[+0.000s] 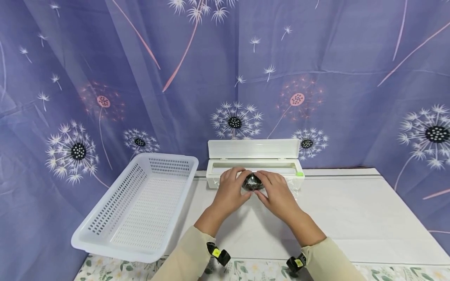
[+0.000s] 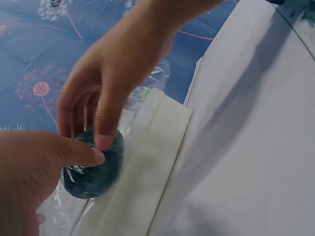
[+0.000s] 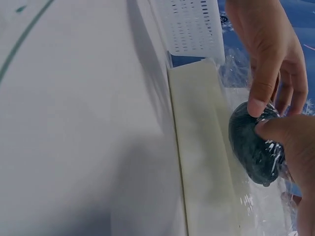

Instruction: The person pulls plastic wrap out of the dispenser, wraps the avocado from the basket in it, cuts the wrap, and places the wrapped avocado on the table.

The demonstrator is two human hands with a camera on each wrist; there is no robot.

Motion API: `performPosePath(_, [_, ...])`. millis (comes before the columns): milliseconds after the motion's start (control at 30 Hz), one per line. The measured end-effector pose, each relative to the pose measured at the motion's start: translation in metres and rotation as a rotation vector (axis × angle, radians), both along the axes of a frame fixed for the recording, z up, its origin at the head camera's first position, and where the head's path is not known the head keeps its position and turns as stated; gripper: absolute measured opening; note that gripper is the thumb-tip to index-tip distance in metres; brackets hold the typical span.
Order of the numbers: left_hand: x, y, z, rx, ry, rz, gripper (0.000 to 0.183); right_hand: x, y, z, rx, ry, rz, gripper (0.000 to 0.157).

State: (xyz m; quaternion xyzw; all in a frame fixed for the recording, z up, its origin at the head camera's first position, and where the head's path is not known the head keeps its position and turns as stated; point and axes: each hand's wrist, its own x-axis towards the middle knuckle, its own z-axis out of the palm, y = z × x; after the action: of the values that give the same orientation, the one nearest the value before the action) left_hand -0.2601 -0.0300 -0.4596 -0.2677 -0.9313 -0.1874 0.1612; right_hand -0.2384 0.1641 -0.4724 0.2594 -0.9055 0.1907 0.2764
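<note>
A dark green avocado (image 1: 252, 182) is held between both hands over the front of a white cling film dispenser (image 1: 256, 148). My left hand (image 1: 230, 187) grips its left side, and my right hand (image 1: 279, 193) grips the right. In the left wrist view, both thumbs press on the avocado (image 2: 96, 172), their tips nearly meeting. Clear cling film (image 3: 251, 206) lies against the avocado and spreads over the dispenser's front. The lid stands raised, with a pale roll (image 1: 256, 170) inside. Fingers hide part of the avocado.
Left of the dispenser stands a white perforated plastic basket (image 1: 175, 218). A white sheet (image 1: 351, 218) covers the table, with floral cloth (image 1: 260, 269) along the front edge. Behind hangs a blue-purple dandelion curtain (image 1: 197, 117).
</note>
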Motion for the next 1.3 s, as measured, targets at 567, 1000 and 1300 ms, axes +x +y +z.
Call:
performPosePath(567, [-0.011,-0.001,-0.011,0.094,0.017,0.025,0.076,-0.011,0.006,0.000,-0.079,-0.090,-0.032,0.071])
performPosePath(1000, [-0.020,0.001,-0.009,0.173,-0.075,0.044,0.069,-0.022,0.010,0.010,-0.097,-0.196,-0.012,0.072])
performPosePath(1300, [-0.021,0.002,-0.013,0.214,-0.048,0.044,0.069,-0.026,0.008,0.011,-0.083,-0.204,-0.035,0.072])
